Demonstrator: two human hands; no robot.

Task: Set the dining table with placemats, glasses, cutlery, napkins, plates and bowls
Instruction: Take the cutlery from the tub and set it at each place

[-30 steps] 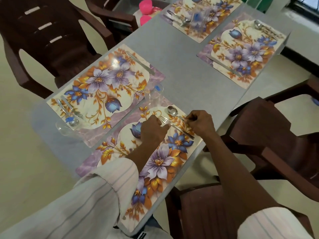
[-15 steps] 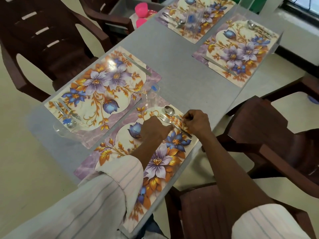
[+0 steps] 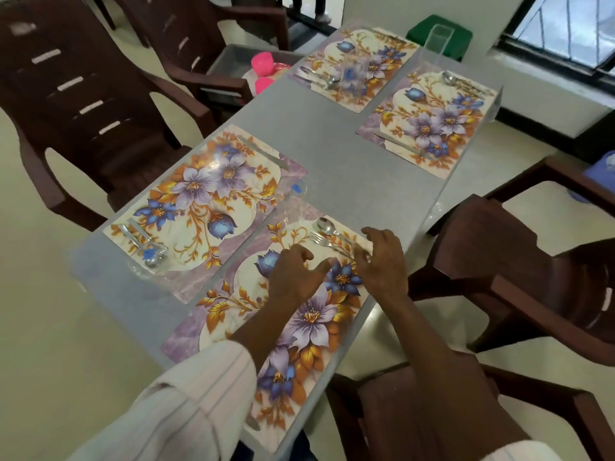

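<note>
Steel cutlery is the item in hand: a fork (image 3: 321, 240) and a spoon (image 3: 326, 225) lie side by side on the near placemat (image 3: 312, 314), just beyond the fingertips of both hands. The left hand (image 3: 293, 274) hovers over the mat with fingers loosely curled, gripping nothing. The right hand (image 3: 382, 257) is spread open above the handle ends of the cutlery, also gripping nothing; contact with the handles cannot be confirmed.

Risks, as judged from this layout:
- The cutlery handles point toward the table edge (image 3: 392, 287) directly beneath the right hand. A careless sweep of that hand could push fork or spoon off the table.
- A clear glass (image 3: 291, 201) stands just beyond the left hand, close to the spoon bowl. It is hard to see against the mat print; a forward reach could tip it.
- The near placemat lies right at the table edge on the right-hand side. Dragging it could slide the cutlery along with it.

Open room: the bare grey tabletop (image 3: 349, 174) beyond the right hand is free and offers the safest path forward. To the right, a brown plastic chair (image 3: 519, 281) stands near the table and limits elbow room. To the left of the left hand, a second placemat (image 3: 199, 197) carries its own cutlery and glass.
</note>
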